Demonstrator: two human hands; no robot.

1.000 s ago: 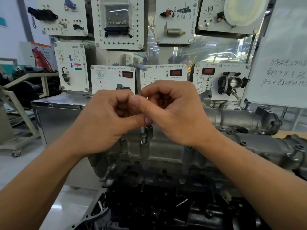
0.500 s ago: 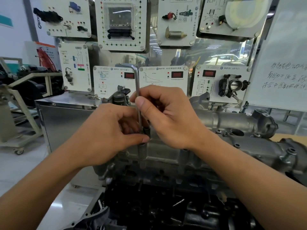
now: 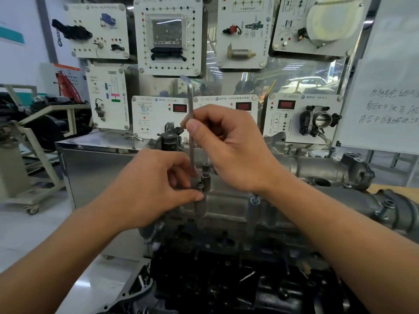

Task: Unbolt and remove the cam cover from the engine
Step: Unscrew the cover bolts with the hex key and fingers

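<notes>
The grey cast cam cover (image 3: 229, 207) runs across the engine (image 3: 226, 286) from centre to the right edge. An L-shaped hex key (image 3: 191, 103) stands upright over a bolt (image 3: 200, 185) at the cover's near left corner. My right hand (image 3: 229, 146) pinches the key's shaft between thumb and fingers. Lower down, my left hand (image 3: 156, 189) curls its thumb and fingertips around the key's lower end at the bolt head. Another bolt (image 3: 254, 199) stands raised in its boss just right of my right wrist.
White training panels (image 3: 167, 35) with electrical parts hang on the frame behind the engine. A throttle body panel (image 3: 317, 118) and a whiteboard (image 3: 390, 87) sit at the right. A steel cabinet (image 3: 95, 168) stands behind left, a wheeled stand (image 3: 34, 155) farther left.
My right hand has slid up the key's shaft and my left has dropped to the bolt; the hands have parted, exposing more of the key.
</notes>
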